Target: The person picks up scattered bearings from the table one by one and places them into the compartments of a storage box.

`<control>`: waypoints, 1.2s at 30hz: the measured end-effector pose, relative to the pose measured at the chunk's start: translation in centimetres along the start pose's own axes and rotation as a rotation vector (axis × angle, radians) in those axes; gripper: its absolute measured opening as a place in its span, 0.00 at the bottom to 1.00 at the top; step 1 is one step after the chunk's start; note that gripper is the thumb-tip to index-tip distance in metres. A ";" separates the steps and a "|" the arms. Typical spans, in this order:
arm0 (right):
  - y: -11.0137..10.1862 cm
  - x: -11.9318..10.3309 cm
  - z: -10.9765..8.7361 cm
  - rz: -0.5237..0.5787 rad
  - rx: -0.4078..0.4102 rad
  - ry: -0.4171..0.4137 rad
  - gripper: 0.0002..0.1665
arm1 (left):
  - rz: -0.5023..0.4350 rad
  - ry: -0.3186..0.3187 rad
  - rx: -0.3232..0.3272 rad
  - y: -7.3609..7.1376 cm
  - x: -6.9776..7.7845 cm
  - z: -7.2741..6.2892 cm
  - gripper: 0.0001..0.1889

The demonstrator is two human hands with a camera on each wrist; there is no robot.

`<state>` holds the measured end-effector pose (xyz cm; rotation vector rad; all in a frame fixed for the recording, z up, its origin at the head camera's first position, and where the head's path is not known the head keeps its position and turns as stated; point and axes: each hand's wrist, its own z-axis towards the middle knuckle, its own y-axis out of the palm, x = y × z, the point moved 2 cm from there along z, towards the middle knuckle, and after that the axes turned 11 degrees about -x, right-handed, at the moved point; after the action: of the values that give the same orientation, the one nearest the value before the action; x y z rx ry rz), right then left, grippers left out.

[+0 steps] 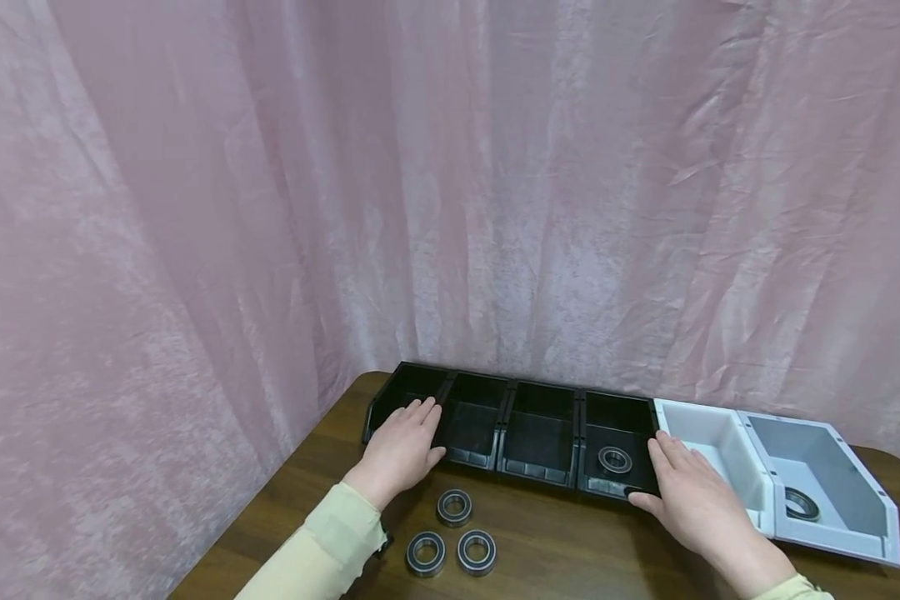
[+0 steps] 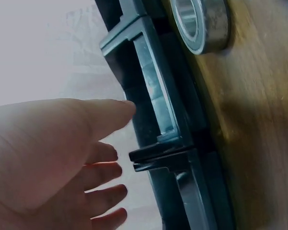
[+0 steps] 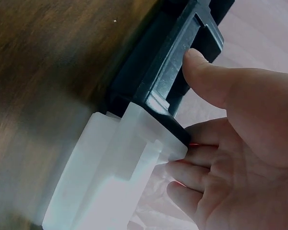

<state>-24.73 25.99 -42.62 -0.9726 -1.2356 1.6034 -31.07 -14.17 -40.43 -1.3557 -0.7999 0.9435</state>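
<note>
My left hand point(image 1: 401, 446) lies with straight fingers over the leftmost black bin point(image 1: 371, 419), thumb apart. In the left wrist view its thumb hovers by a bin's front rim; contact is unclear. My right hand point(image 1: 693, 496) rests fingers extended over the border between the rightmost black bin point(image 1: 600, 487) and the white bin point(image 1: 753, 475), its thumb at the black bin's front rim. A ball bearing point(image 1: 603, 461) lies inside that black bin. Three more bearings sit on the table near the left forearm: one behind point(image 1: 468, 508), one front left point(image 1: 412, 554), one front right point(image 1: 489, 553).
Several black bins, the white one and a grey bin point(image 1: 858, 475) stand side by side along the back of the wooden table point(image 1: 555, 550). Another bearing point(image 1: 812, 510) lies in the grey bin, near its left wall. A pink curtain point(image 1: 495, 208) hangs close behind.
</note>
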 end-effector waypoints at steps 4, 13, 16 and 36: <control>0.0 -0.2 0.0 0.010 -0.001 0.003 0.49 | -0.004 0.045 0.011 -0.3 0.5 -0.6 0.37; -0.2 -0.1 0.2 -0.001 -0.002 -0.006 0.47 | -0.095 0.158 -0.051 0.0 1.6 -2.6 0.38; -0.2 0.0 0.3 0.009 -0.013 -0.002 0.48 | -0.110 0.166 -0.077 0.4 1.6 -3.6 0.38; -0.4 0.7 0.2 0.066 -0.037 -0.008 0.48 | -0.141 0.225 -0.193 2.2 1.6 -9.4 0.42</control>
<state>-25.05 26.61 -42.29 -1.0415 -1.2540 1.6417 -22.12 -16.80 -43.40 -1.5205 -0.8163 0.6027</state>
